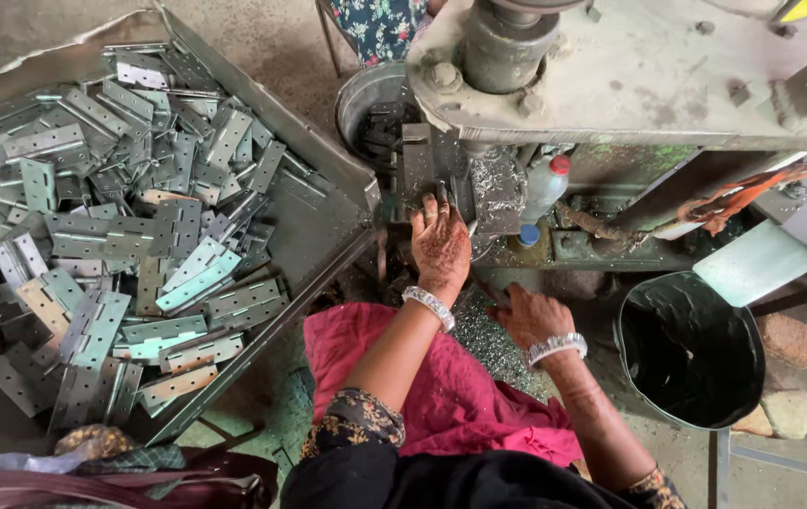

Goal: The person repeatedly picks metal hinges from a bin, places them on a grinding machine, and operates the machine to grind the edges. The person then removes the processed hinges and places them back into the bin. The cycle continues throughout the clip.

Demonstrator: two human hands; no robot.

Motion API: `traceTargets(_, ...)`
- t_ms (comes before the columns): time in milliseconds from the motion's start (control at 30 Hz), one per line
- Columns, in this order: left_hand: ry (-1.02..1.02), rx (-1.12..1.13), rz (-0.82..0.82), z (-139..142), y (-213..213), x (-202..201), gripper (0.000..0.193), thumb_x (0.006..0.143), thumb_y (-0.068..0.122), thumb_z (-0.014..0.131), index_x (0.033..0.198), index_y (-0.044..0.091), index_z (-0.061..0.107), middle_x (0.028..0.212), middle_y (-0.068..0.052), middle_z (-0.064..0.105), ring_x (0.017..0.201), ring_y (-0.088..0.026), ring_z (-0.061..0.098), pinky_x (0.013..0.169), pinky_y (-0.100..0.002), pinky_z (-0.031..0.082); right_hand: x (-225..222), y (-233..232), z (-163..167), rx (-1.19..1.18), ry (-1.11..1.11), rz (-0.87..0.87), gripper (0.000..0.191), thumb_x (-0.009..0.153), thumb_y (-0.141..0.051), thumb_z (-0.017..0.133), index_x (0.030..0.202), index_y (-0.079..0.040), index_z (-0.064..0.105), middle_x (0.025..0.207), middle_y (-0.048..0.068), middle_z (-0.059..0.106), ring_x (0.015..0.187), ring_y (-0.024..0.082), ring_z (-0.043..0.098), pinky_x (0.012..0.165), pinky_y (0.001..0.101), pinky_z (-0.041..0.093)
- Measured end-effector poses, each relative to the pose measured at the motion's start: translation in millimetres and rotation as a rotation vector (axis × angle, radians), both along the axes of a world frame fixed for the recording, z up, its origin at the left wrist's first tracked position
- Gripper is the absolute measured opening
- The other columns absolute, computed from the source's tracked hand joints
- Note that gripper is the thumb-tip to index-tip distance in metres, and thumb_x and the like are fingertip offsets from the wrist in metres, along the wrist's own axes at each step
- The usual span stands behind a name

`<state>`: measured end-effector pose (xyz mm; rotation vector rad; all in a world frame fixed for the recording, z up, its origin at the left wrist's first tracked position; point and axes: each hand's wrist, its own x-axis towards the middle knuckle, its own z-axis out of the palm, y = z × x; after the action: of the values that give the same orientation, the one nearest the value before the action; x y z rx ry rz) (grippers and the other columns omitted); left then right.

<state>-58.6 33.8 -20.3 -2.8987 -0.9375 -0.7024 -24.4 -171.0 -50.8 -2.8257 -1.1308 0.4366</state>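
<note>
While I sit over the pink cloth (441,386), my right hand (530,316) rests nearest, loosely curled, on metal shavings (488,344). Left hand (441,245), farther out, fingers spread, presses a metal piece (419,170) at the press machine (611,75). Left of both hands: tray (328,165) heaped with hinges (111,236). Right: black bucket (691,349). Beyond: plastic bottle (545,188).

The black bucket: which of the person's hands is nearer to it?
Right. The right hand rests on the lap just beside the black bucket; the left hand reaches up to the machine, farther away.
</note>
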Motion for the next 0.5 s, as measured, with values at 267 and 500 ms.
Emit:
traceTargets(267,-0.028,0.064,-0.05,6.8,-2.4,-4.3,0.049,0.089,0.033,0.063,0.122,-0.002,0.07,0.141,-0.014,0.062,0.138,-0.034,0.044,0.111,-0.05,0.032,-9.3,-15.9,-48.2,0.241,0.157,-0.085,0.042,0.088,-0.049,0.069,0.101,-0.009,0.068,0.088,0.023,0.073,0.086,0.044,0.07,0.073,0.0547,0.056)
traceTargets(500,-0.04,0.042,0.007,-0.8,5.2,8.3,0.046,0.092,0.032,0.064,0.122,-0.001,0.071,0.14,-0.013,0.063,0.139,-0.034,0.045,0.108,-0.049,0.034,-4.7,-11.2,-45.7,0.214,0.005,-0.091,0.046,0.09,-0.055,0.065,0.103,-0.011,0.066,0.091,0.02,0.074,0.086,0.042,0.072,0.072,0.0544,0.056)
